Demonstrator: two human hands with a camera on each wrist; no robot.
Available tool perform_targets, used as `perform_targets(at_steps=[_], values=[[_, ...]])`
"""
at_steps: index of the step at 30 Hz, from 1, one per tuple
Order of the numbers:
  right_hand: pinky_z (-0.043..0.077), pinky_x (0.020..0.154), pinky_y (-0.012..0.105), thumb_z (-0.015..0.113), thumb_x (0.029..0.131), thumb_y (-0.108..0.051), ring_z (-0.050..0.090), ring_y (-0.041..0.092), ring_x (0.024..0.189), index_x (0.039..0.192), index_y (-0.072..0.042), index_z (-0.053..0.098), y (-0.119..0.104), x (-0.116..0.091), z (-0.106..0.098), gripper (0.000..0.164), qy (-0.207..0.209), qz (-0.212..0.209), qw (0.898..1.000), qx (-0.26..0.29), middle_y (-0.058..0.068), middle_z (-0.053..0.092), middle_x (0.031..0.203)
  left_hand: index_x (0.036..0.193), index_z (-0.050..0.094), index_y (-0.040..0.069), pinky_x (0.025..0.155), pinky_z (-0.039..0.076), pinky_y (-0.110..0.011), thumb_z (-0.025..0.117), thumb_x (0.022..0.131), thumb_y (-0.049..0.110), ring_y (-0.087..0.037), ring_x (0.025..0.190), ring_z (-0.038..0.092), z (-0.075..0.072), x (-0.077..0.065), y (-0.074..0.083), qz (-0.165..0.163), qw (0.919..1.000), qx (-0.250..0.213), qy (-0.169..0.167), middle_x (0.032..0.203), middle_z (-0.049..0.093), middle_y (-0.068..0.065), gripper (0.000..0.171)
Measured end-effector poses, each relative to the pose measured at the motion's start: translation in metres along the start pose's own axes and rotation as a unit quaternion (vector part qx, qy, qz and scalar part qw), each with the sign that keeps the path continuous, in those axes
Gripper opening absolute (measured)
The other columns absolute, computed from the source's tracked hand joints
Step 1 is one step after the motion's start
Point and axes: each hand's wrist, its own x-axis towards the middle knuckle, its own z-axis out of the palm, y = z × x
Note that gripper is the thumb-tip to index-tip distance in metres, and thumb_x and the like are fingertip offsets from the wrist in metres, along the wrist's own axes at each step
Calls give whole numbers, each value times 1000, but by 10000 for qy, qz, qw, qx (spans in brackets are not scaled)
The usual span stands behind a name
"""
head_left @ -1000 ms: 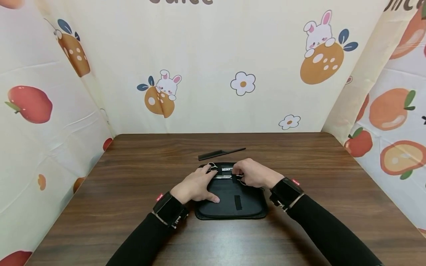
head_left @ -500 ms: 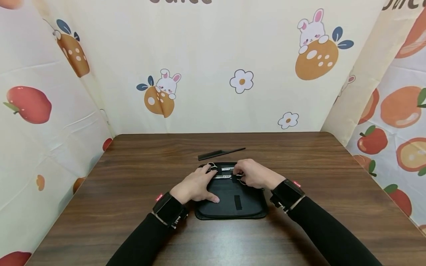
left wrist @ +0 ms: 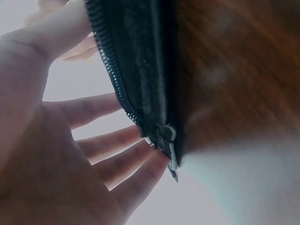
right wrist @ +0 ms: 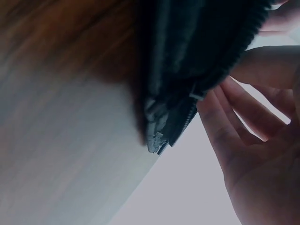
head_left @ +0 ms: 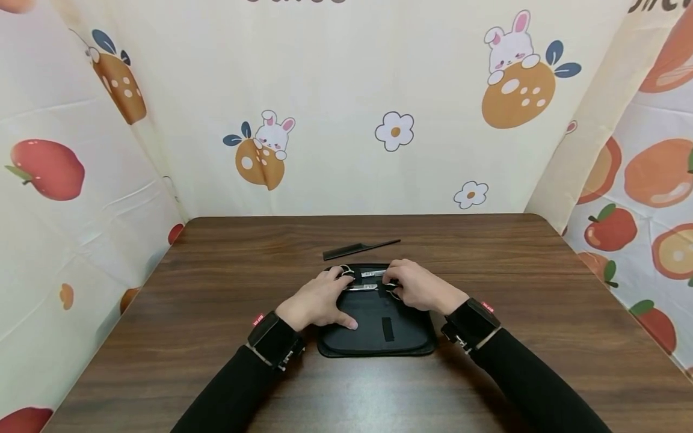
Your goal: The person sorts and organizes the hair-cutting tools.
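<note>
Lower scissors (head_left: 361, 288) lie crosswise on blk case (head_left: 360, 334), R hand (head_left: 421, 287) at their handle end; can't tell if it's gripping. L hand (head_left: 315, 302) rests on case, spread, uncurled.

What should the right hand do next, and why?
Maybe the right hand should gently nudge the near scissors snug, because it is at their handle end. The left hand rests on the case, which could help hold it steady.

Black zippered case (head_left: 365, 334), flat on table (head_left: 249, 258), far scissors (head_left: 372, 273) handles left, near scissors (head_left: 363, 288) handles right, both silver, parallel across case's far end
</note>
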Motion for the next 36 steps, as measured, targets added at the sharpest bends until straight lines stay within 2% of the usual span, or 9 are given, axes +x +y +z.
perform_targets(at_steps=[5,9,12,17,23,29,36], values=[[48,80,37,63,83,6,56,21,95,103,-10,68,1,-2,-1,26,58,18,9999,109,2,60,103,145,39,14,101,38,-47,75,71,59,-30,132,35,-5,4,1,73,9998,112,-176,150,30,-13,94],[47,83,38,64,82,7,57,21,97,101,-10,67,2,-1,-1,26,146,-76,9998,108,2,62,101,145,40,15,99,40,-47,72,72,61,-28,131,38,-14,11,-2,-4,9996,61,-266,146,36,-10,92],[47,85,39,64,81,8,58,21,98,99,-9,67,2,1,-2,25,194,-146,9997,63,2,64,100,143,43,14,97,41,-47,70,77,59,-28,128,42,-23,20,-5,-103,9999,-82,-73,141,41,-10,85],[47,87,39,63,81,7,58,22,101,100,-8,68,2,2,-4,25,130,-116,9998,36,3,65,101,137,49,11,89,46,-44,64,87,49,-26,115,53,-33,39,-13,-216,9985,-38,497,130,50,-10,65],[48,87,39,63,82,8,59,23,101,101,-9,68,2,2,-4,26,93,-58,9999,0,4,65,102,141,45,12,90,46,-46,60,93,34,-29,120,49,-37,59,-21,-202,9935,350,1065,133,48,-12,54],[48,86,39,62,82,8,58,24,102,102,-9,67,-1,0,-2,27,132,-10,9999,-31,4,65,103,137,50,10,91,46,-44,58,95,27,-31,117,50,-35,72,-29,-105,9885,940,1180,129,50,-14,45],[48,86,39,62,83,7,58,24,103,103,-10,67,-7,-2,-1,26,55,105,9999,-27,4,63,104,128,60,12,86,48,-43,59,95,23,-27,111,54,-27,77,-37,-178,9902,951,1002,119,56,-10,34]])
